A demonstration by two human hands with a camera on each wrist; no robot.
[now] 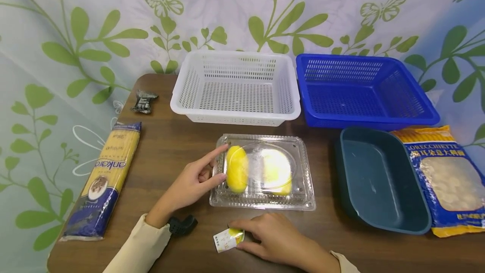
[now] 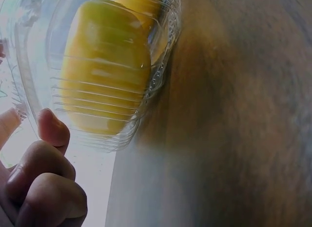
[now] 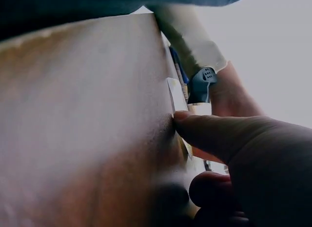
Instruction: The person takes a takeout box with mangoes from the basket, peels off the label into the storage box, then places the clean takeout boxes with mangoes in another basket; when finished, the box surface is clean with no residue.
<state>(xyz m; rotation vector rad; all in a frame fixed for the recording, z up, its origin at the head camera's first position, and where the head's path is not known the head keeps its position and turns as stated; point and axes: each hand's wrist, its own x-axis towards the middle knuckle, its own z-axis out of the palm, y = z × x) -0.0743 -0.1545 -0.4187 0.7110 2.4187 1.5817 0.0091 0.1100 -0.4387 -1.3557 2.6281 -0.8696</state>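
Observation:
A clear plastic clamshell box [image 1: 261,204] lies lidded on the table, with two smooth yellow oblong things [image 1: 236,171] inside; glare hides part of the right one. At the box's left side is my left hand [image 1: 194,182], its index finger and thumb stretched out to touch the plastic, the other fingers curled in. In the left wrist view the nearer yellow thing [image 2: 105,71] shows through the ribbed wall. In front of the box, my right hand [image 1: 274,239] pinches the right end of a small white card [image 1: 224,241] with yellow-green print. That card [image 3: 178,97] appears edge-on in the right wrist view.
Behind the box stand a white basket [image 1: 235,117] and a blue basket [image 1: 371,120]. A dark teal bin [image 1: 386,188] is on the right, beside an orecchiette bag [image 1: 451,180]. To the left lie a spaghetti pack [image 1: 104,180] and a small black wrapper [image 1: 144,101].

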